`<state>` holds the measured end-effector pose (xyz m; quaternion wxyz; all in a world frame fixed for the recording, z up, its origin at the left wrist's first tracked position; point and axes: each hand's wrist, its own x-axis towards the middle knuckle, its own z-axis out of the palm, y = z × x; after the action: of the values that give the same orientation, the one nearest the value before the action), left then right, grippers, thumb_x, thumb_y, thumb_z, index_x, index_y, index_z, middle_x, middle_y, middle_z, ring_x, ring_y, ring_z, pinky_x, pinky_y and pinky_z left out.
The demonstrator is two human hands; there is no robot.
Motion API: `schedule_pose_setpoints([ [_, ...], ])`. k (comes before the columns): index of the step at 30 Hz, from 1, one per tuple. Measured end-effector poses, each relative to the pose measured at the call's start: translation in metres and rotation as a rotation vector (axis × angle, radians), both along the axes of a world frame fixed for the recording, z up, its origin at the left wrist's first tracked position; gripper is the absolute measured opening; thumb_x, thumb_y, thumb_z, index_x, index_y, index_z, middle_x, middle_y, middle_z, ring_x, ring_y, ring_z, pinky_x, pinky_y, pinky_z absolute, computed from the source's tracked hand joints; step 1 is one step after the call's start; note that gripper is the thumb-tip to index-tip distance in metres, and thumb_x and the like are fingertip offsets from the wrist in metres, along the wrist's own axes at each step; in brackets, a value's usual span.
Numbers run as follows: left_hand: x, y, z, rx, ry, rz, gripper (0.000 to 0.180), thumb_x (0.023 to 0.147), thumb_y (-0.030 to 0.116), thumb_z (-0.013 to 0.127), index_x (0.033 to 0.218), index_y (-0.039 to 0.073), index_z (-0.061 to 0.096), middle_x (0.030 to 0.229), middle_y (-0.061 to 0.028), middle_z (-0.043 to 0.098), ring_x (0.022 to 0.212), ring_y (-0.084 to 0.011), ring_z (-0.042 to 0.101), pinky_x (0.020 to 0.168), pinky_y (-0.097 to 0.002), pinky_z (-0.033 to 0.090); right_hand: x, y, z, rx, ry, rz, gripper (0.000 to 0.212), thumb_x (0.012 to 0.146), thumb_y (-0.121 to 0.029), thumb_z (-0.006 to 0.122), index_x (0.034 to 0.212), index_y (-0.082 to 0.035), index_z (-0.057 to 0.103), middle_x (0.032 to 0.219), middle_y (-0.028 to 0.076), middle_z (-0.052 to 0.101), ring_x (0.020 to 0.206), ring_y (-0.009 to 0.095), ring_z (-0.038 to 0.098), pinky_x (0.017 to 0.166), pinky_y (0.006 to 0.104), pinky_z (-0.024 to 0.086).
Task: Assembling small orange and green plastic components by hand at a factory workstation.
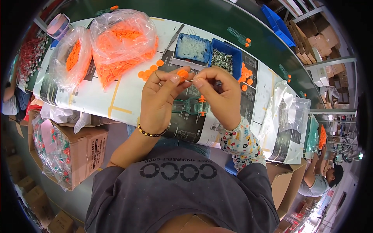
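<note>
My left hand [156, 101] is closed, pinching a small round orange plastic wheel [182, 73] between thumb and fingertips. Facing it, my right hand [224, 95] has its thumb and forefinger pressed together on a thin metal pin [189, 80], whose end points toward the wheel. Something dark shows among the curled fingers of that hand; its kind is unclear. Below the hands, a clear green plastic toy car body [187, 106] lies on the table, with orange wheels [202, 99] at its right end. Loose orange wheels [147, 73] lie just beyond my left hand.
Bags of orange parts [124, 46] stand at the far left. Tweezers [173, 39] lie beside a blue box of whitish clear pieces [192, 48] and a blue bin of metal pins [222, 60]. More car bodies [237, 37] sit on the green surface [202, 15] beyond. An open carton [83, 155] stands left.
</note>
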<state>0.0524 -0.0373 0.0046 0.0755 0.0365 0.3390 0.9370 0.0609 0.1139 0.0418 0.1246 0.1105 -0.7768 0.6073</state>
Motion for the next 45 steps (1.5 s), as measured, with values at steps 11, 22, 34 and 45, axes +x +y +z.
schedule_pose_setpoints([
  [11,-0.007,-0.007,-0.009,-0.019,-0.115,-0.076,0.008,0.093,0.008,0.054,0.097,0.001,0.051,0.115,-0.0225,0.06,0.101,-0.0269,0.063,0.088,-0.0328,0.052,-0.01,0.034,-0.007,-0.2,-0.138,-0.173,0.011,0.085,-0.007,0.068,0.092,0.0,0.066,0.083,-0.002,0.06,0.071,0.003,0.048,0.062,0.0179,0.037],
  [22,-0.009,0.002,-0.023,-0.14,-0.07,-0.152,0.01,0.093,0.01,0.054,0.101,0.003,0.054,0.112,-0.017,0.062,0.097,-0.0194,0.064,0.081,-0.0269,0.05,0.005,0.054,-0.026,0.091,0.054,-0.362,0.009,0.085,-0.007,0.068,0.091,-0.001,0.065,0.085,-0.002,0.06,0.071,0.003,0.049,0.063,0.0184,0.038],
  [34,-0.012,0.0,-0.024,-0.466,0.006,-0.31,0.023,0.088,0.01,0.063,0.109,0.001,0.06,0.097,-0.0048,0.065,0.09,-0.0124,0.063,0.078,-0.0241,0.048,0.018,0.049,-0.036,0.027,0.082,-0.347,0.006,0.086,-0.006,0.066,0.089,-0.002,0.064,0.082,-0.003,0.057,0.067,0.003,0.043,0.06,0.018,0.034],
  [45,-0.015,0.016,-0.033,-1.208,0.797,-0.316,0.018,0.079,0.006,0.069,0.095,0.005,0.063,0.095,-0.0069,0.064,0.087,-0.0191,0.062,0.081,-0.0298,0.047,0.034,0.062,-0.047,-0.001,0.012,-0.358,0.006,0.085,-0.005,0.068,0.087,-0.002,0.064,0.083,-0.002,0.058,0.067,0.003,0.047,0.059,0.0164,0.036],
])
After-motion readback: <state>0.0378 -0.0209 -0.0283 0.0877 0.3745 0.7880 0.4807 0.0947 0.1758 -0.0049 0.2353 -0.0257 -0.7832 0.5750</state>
